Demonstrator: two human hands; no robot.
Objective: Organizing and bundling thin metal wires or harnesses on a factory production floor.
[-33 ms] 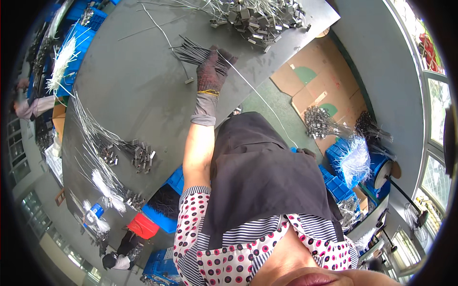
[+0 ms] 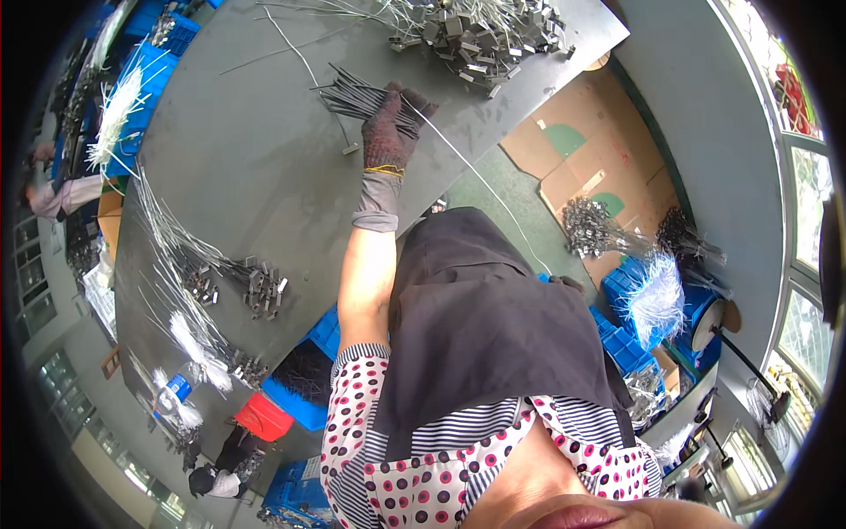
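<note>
Zero visible change: at upper centre, the left hand [image 2: 390, 128] keeps its fingers closed around dark wires [image 2: 351, 98], so the bundle stays gathered; right hand [image 2: 568, 283], right of centre: finger state indeterminable.

Between the two moments the difference is slight: my gloved left hand [image 2: 392, 132] appears a trace higher over the table [image 2: 256, 167], and the bundle of dark strands [image 2: 357, 95] in its grasp has shifted with it, the free ends lying marginally higher in view. Toward the left, the pale strands [image 2: 115, 119] against the blue crate [image 2: 159, 81] appear a trifle farther right. How much is my hand's motion, rather than my head's, I cannot tell.
</note>
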